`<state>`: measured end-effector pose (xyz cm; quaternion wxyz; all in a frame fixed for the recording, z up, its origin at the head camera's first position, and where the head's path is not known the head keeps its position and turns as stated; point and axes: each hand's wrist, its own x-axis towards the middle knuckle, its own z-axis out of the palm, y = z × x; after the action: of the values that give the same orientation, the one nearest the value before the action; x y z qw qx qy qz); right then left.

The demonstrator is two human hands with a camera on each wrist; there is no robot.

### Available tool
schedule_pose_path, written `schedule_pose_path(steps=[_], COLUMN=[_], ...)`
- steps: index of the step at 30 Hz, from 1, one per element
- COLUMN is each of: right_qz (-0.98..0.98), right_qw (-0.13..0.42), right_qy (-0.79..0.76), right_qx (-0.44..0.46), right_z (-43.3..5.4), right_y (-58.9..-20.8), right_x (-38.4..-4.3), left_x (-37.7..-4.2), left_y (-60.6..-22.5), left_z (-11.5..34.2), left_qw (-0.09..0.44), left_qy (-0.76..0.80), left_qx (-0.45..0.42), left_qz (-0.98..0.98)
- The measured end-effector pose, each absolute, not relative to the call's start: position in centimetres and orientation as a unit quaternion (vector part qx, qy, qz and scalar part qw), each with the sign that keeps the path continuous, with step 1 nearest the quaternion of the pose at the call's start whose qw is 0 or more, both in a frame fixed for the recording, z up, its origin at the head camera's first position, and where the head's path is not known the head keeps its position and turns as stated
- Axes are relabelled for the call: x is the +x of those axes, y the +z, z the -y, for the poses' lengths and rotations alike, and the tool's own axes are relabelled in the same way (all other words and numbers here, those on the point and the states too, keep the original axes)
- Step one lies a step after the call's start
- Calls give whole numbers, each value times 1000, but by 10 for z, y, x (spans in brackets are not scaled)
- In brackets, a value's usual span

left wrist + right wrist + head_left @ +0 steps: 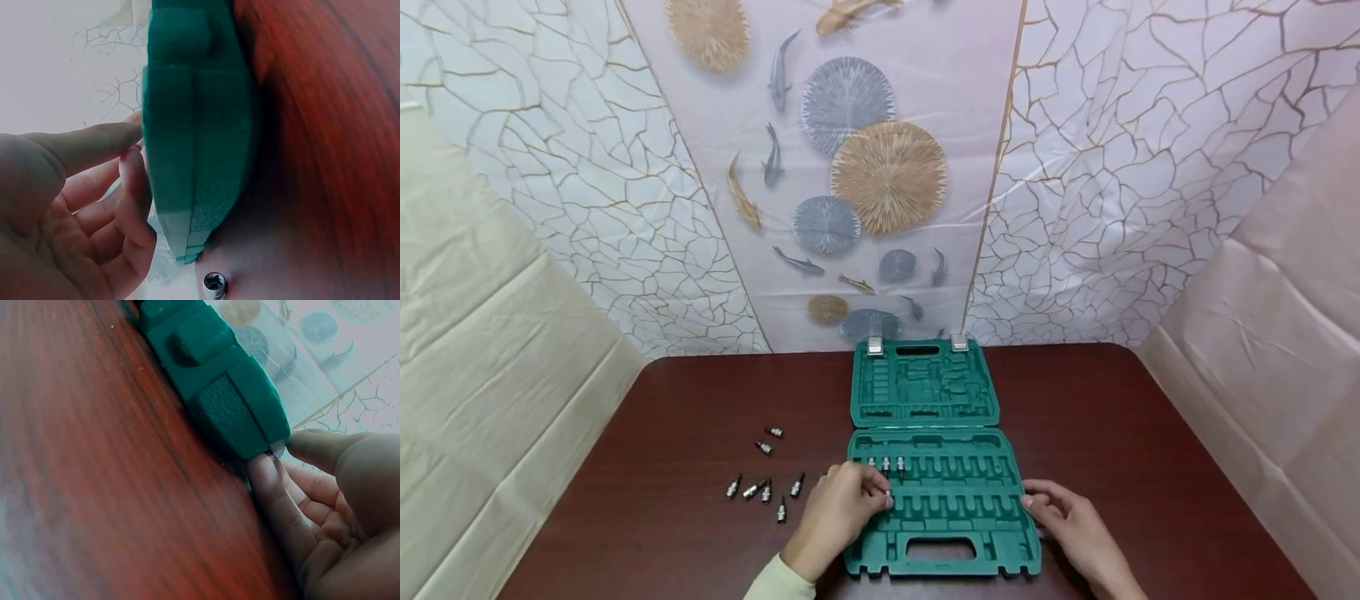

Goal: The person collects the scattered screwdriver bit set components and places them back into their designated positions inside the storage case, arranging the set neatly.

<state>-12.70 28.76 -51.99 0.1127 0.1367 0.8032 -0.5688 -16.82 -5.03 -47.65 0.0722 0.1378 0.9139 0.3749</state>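
Observation:
A green plastic socket-set case point(955, 525) lies spread flat, its lid point(925, 417) folded back. Over the left side of its lower half, my left hand point(838, 508) pinches a small silver bit socket point(889, 495) between thumb and fingertips; most of it is hidden by the fingers. Several bit sockets, such as this one point(900, 465), sit in the upper row of slots. At the case's right edge, my right hand point(1075, 525) grips the rim with thumb and fingers; in the right wrist view, the fingertips point(265, 474) press on the case corner point(250, 428).
Several loose bit sockets point(766, 491) with dark tips lie on the dark red-brown table point(700, 417), left of the case. One socket point(215, 284) shows end-on in the left wrist view. A patterned cloth wall point(887, 275) stands behind the table, with pale cloth on both sides.

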Motion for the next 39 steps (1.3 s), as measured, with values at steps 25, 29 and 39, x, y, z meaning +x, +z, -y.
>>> schedule_pose_path(steps=[25,29,39], right_qz=[-802,-803,-804], right_qw=[104,102,102], right_qy=[-570,-570,-569], right_qx=[144,143,140], right_z=[-284,-285,-284], right_y=[-518,-519,-518], right_x=[-126,-126,-125], left_x=[-175,-179,-179], left_y=[-478,-476,-473], left_z=[50,52,50], left_qw=[72,100,109], left_qy=[343,359,342], left_qx=[169,184,188], left_qz=[-921,-910,-914])
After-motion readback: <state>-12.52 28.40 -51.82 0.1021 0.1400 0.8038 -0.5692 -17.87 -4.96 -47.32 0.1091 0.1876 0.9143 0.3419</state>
